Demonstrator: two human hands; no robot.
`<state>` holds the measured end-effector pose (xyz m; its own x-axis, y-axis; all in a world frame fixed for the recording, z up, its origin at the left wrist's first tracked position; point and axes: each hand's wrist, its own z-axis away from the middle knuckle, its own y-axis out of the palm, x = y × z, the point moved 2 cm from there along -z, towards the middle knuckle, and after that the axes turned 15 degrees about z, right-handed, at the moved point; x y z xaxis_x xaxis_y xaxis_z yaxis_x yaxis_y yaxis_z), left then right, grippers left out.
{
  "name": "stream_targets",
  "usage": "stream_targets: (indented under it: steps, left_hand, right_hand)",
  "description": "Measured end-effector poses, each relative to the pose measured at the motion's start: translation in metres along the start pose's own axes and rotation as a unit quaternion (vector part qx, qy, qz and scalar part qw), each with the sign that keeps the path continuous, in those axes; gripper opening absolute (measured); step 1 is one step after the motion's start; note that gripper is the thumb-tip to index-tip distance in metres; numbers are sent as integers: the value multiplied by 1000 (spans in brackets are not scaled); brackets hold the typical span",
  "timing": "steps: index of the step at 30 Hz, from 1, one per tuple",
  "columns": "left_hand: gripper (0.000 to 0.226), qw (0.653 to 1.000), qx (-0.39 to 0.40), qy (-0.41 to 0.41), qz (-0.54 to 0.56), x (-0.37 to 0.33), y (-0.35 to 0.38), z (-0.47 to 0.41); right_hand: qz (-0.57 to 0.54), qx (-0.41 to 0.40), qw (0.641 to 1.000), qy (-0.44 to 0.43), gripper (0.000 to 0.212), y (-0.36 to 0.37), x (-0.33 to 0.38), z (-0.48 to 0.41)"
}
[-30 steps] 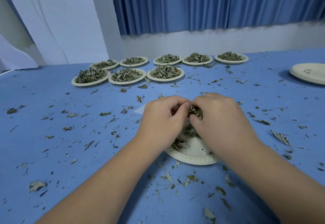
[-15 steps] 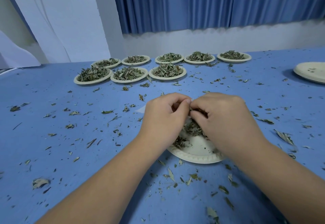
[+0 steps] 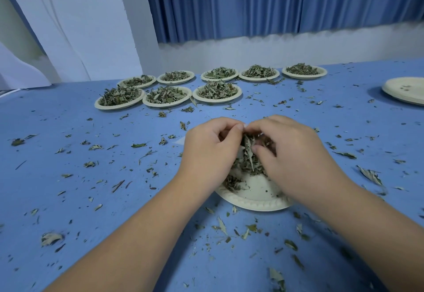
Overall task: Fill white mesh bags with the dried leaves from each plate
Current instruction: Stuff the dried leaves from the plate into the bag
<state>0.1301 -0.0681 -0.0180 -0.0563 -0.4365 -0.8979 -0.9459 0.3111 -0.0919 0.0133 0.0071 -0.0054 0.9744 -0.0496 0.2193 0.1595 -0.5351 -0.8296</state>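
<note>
leaves [image 3: 249, 156], grey-green and crumpled, pinched between left hand [image 3: 211, 151] and right hand [image 3: 296, 154] over pale plate [image 3: 259, 202].

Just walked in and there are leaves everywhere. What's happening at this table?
A person is working over the near plate, which is mostly emptied. The right hand pinches a clump of dried leaves; the left hand curls beside it, its hold hidden. Eight full plates wait behind, and scraps litter the table.
</note>
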Motion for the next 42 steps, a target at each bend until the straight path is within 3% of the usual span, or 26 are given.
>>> stream_targets:
  steps: [4, 12, 16, 19, 24, 29, 37, 42]
  left_hand:
    - [19, 1000, 13, -10, -5, 2, 1, 0]
    - [19, 1000, 25, -7, -8, 2, 2, 1]
    - [22, 1000, 13, -8, 1, 1, -1, -1]
    - [24, 1000, 12, -5, -3, 1, -2, -1]
    - [22, 1000, 21, -6, -6, 1, 0, 0]
    - [21, 1000, 23, -8, 4, 1, 0, 1]
    - [20, 999, 12, -16, 47, -1, -2, -1]
    - [17, 995, 16, -41, 91, -3, -2, 0]
  right_hand:
    - [-30, -47, 998, 31, 21, -2, -1, -1]
    - [-57, -35, 998, 18, 12, 0, -1, -2]
    - [-244, 86, 961, 99, 22, -1, -6, -1]
    - [-268, 134, 948, 107, 31, -1, -9, -1]
    - [-202, 65, 973, 90, 41, -1, -6, -3]
    - [-227, 16, 967, 110, 36, 4, -8, -4]
    - [-257, 4, 957, 138, 27, 6, -14, -9]
    - [-315, 52, 930, 183, 38, 7, -20, -11]
